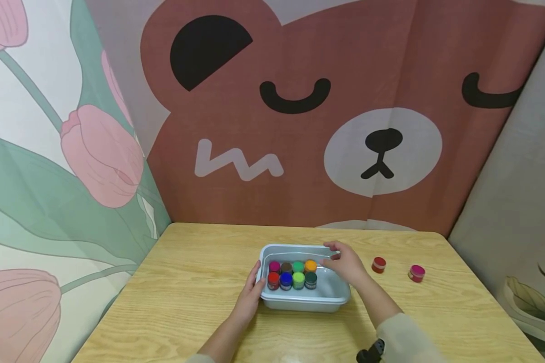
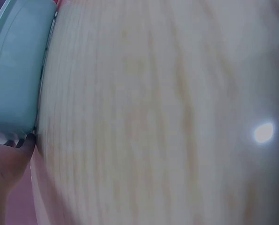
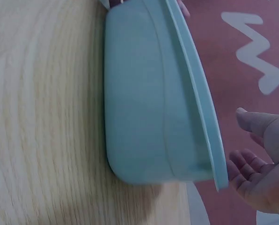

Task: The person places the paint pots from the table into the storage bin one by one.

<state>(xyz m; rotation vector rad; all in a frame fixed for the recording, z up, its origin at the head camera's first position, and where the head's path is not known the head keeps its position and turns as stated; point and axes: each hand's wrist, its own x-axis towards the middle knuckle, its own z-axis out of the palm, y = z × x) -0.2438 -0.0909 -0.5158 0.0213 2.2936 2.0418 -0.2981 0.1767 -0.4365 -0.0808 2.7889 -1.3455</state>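
A pale blue plastic tub stands on the table, shown from outside in both wrist views. Inside, toward its left end, small paint jars form two rows: magenta, brown, green and orange behind; red, blue, light green and dark green in front. My left hand holds the tub's left end, thumb by the rim and fingers along the outer wall. Over the tub's right back corner is my right hand; the right wrist view shows its thumb and loosely bent fingers apart, with nothing between them.
Two more jars rest on the wooden table right of the tub: a red jar and, farther right, a magenta jar. Behind the table hangs a brown bear-print cloth; a tulip-print cloth hangs at left.
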